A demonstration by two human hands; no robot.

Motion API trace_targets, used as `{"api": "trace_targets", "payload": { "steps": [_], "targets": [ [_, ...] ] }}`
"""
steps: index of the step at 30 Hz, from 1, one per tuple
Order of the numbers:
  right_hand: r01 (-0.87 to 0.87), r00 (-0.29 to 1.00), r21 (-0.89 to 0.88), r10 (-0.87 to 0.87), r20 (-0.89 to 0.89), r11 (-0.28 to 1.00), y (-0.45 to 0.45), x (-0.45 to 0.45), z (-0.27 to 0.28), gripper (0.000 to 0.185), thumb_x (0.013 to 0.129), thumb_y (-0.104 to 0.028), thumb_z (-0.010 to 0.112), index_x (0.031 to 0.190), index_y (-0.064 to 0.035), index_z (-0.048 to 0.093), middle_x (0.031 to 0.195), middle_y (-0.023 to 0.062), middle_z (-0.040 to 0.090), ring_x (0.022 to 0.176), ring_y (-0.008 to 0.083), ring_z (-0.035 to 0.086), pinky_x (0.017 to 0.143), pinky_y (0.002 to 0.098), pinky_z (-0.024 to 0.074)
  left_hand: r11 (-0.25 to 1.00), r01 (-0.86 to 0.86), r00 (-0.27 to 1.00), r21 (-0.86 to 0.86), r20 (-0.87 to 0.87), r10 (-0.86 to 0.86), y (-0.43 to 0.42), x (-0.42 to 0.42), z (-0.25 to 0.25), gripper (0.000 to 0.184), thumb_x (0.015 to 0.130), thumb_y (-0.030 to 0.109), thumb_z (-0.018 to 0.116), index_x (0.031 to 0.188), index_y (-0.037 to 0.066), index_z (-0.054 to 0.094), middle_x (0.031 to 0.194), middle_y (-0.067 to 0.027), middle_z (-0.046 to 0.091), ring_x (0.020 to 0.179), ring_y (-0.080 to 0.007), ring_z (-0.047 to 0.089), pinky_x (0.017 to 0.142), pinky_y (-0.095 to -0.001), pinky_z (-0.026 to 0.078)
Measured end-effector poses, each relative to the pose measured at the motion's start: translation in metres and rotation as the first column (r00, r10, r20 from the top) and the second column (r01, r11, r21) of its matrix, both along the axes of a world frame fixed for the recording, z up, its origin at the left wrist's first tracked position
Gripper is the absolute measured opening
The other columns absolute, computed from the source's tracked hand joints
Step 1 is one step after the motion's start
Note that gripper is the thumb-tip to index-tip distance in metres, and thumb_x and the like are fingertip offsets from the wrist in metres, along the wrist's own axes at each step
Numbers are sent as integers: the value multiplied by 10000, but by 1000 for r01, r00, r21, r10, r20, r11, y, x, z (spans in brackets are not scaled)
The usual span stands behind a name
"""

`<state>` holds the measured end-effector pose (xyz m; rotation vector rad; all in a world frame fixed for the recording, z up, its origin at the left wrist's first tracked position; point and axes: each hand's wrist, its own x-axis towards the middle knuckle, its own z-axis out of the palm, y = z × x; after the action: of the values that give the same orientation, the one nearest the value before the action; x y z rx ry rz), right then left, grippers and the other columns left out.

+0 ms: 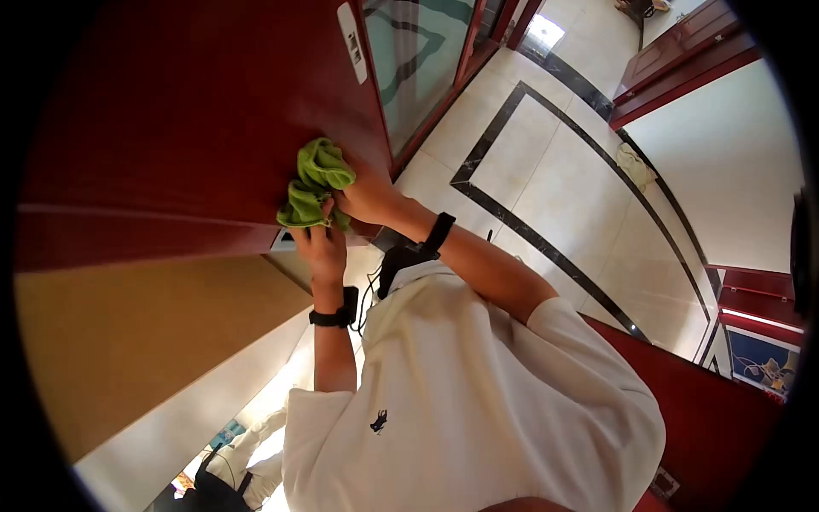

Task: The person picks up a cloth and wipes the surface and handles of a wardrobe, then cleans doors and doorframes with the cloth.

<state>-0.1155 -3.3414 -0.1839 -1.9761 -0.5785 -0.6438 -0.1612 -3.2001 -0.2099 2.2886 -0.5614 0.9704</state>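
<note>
A bunched green cloth (320, 166) lies against a dark red wooden panel (188, 128), close to its edge. My right hand (371, 194) is closed on the right side of the cloth, its fingers partly hidden by the folds. Just below, my left hand (321, 249) grips the lower part of the same cloth. Both hands are close together, and each wrist wears a black band. A pale metal plate (351, 43) is set in the panel above the cloth.
Beside the panel stands a red-framed patterned glass pane (418, 68). Pale floor tiles (546, 154) with black borders extend to the right, where a crumpled cloth (636, 165) lies by the white wall. A dark bag (217, 486) sits at lower left.
</note>
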Motion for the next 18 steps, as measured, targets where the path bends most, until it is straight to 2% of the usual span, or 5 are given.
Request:
{"api": "trace_targets", "payload": {
  "steps": [5,8,12,15,18],
  "targets": [
    [-5,995,-80,-3,-104,997,-28,25,8,448,709,-36,691,1137,-49,560,1169,171,550,1075,360,554,868,419,498,993,27,990,112,-138,-11,-22,18,22,422,741,-131,584,1104,72,653,1203,-189,536,1128,-401,501,953,-442,418],
    [-65,970,-72,80,229,995,-41,36,86,363,723,-85,658,1072,-57,562,1128,163,528,1055,351,530,890,412,475,997,-69,993,-29,97,72,-32,28,72,433,732,-139,594,1069,116,687,1136,-171,555,1035,-347,559,874,-441,454],
    [-122,966,-73,135,221,990,-70,57,89,348,728,-109,627,1064,-48,564,1128,142,521,997,327,529,881,392,483,1000,14,976,-24,219,-8,-55,64,53,369,729,-130,597,977,120,707,1107,-162,562,993,-349,572,833,-432,464],
    [9,998,-95,-2,64,995,-100,76,43,392,740,-119,633,1112,-46,531,1122,136,515,1037,330,529,885,378,488,984,96,986,151,119,-114,-85,95,20,318,767,-105,584,1021,67,669,1196,-198,490,1076,-364,503,883,-442,444],
    [78,986,-334,-121,-111,939,-153,64,18,359,750,-133,627,1076,-25,526,1122,139,510,1040,322,526,888,373,491,975,220,948,-38,-228,-223,-133,105,0,299,771,-95,570,1034,27,645,1225,-188,435,1134,-381,474,918,-445,426]
  ]
}}
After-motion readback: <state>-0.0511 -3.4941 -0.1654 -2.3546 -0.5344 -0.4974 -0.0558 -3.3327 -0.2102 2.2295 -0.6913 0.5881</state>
